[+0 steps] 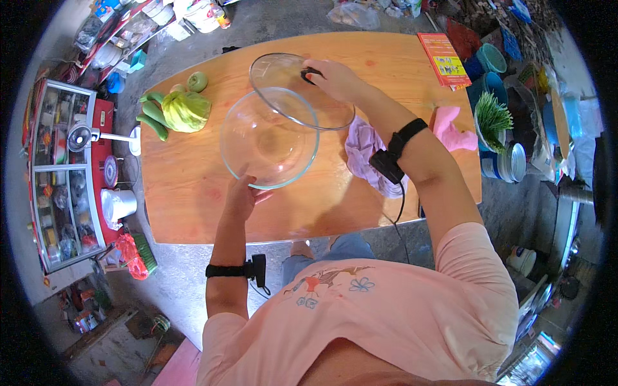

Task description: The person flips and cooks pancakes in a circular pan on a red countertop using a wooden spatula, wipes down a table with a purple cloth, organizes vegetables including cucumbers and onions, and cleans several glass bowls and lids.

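Note:
A clear glass bowl (pixel 270 137) stands on the wooden table (pixel 193 207). My left hand (pixel 245 193) is at the bowl's near left rim, with its fingers on the glass. My right hand (pixel 330 79) grips the black knob of a round glass lid (pixel 289 96), which is tilted and overlaps the bowl's far right side in this view. Whether lid and bowl touch, I cannot tell. A crumpled lilac cloth (pixel 364 154) lies right of the bowl, partly behind my right forearm.
Green cucumbers (pixel 154 116), a ribbed yellow-green squash (pixel 187 112) and a round green vegetable (pixel 197 82) lie at the table's far left. On the right are a red and yellow printed sheet (pixel 444 60) and a pink cloth (pixel 454 130). A cable hangs from my right wrist strap.

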The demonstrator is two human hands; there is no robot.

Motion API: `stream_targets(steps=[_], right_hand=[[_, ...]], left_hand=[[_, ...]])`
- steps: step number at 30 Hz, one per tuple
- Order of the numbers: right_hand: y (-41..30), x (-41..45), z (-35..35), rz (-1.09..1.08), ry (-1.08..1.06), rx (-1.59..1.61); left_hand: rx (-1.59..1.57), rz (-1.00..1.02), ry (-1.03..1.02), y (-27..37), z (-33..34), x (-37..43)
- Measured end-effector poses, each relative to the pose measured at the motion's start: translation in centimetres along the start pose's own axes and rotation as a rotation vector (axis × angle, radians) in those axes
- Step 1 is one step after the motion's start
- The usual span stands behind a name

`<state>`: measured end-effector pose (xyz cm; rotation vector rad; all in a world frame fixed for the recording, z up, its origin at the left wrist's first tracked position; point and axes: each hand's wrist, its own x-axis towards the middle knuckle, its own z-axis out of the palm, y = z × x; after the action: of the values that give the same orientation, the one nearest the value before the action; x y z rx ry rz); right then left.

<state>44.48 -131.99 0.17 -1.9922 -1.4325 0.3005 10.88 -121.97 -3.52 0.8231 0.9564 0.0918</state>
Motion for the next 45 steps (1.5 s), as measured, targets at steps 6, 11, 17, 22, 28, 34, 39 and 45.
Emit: stream_targets(steps=[6,11,17,22,28,34,39,45], right_hand=[[-1.4,1.6,2.3,0.014,-0.017,-0.009],[-1.8,1.6,3.6,0.035,0.003,-0.020],[-3.2,1.1,4.1,0.011,-0.010,-0.134],[-3.3,1.0,4.1,0.083,-0.037,-0.133],[-4.0,0.8,3.8,0.110,-0.010,-0.171],[-3.9,0.9,3.6,0.171,-0.009,-0.134],[-4.1,0.5,2.7,0.176,-0.046,-0.180],[-4.7,-0.8,2.4,0.219,0.091,-0.042]], left_hand=[[-0.017,0.006,0.078,0.5,-2.9,-0.5],[-0.022,0.027,0.094,0.7,-4.7,-0.4],[-0.037,-0.093,0.041,1.2,-5.6,-0.4],[0.040,-0.053,0.057,1.5,-5.0,-1.1],[0.029,0.057,0.075,1.2,-5.9,-1.1],[0.048,0.191,0.173,0.8,-6.8,-0.8],[0.134,0.240,0.202,1.1,-6.2,-0.8],[0.201,0.705,0.410,1.3,-5.0,-2.7]])
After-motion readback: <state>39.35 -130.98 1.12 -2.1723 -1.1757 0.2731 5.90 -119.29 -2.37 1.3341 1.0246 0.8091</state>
